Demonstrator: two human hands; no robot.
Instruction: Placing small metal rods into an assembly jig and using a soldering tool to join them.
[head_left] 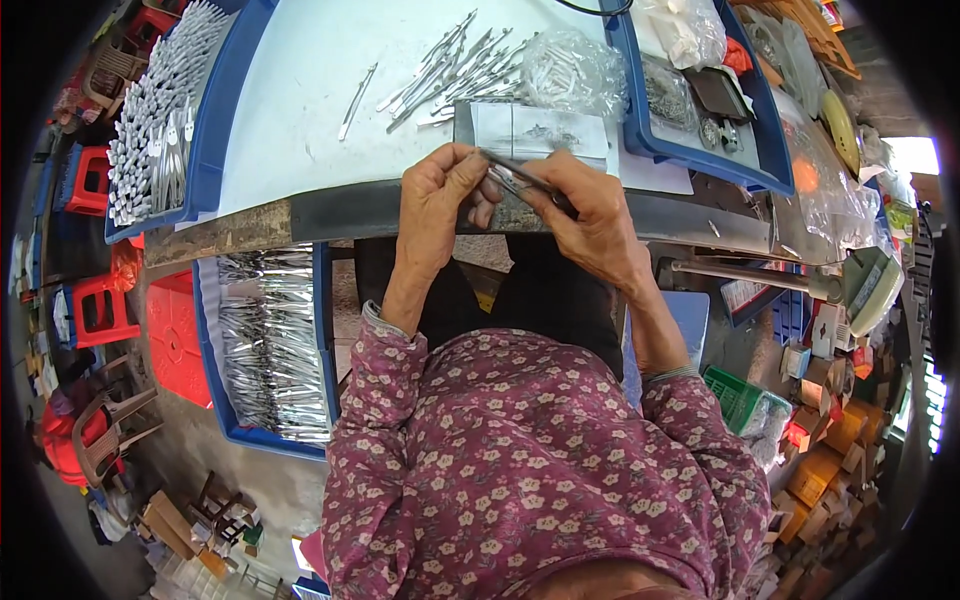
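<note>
Fingers [466,172] of both hands clasp a slim dark metal piece [527,174] above the near edge of the counter [290,130]. Its long axis slants from the left hand [430,200], pinching the far end, down into the grip of the right hand [595,212]. Both hands are equally near. A silvery part [504,179] shows just beside it, between them; whether the two are joined cannot be told.

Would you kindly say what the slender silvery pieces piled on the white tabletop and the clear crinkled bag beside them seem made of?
Slender silvery pieces: probably polished metal, given bright streaked highlights. Clear crinkled bag: likely thin glossy plastic film, being translucent and wrinkled.
</note>
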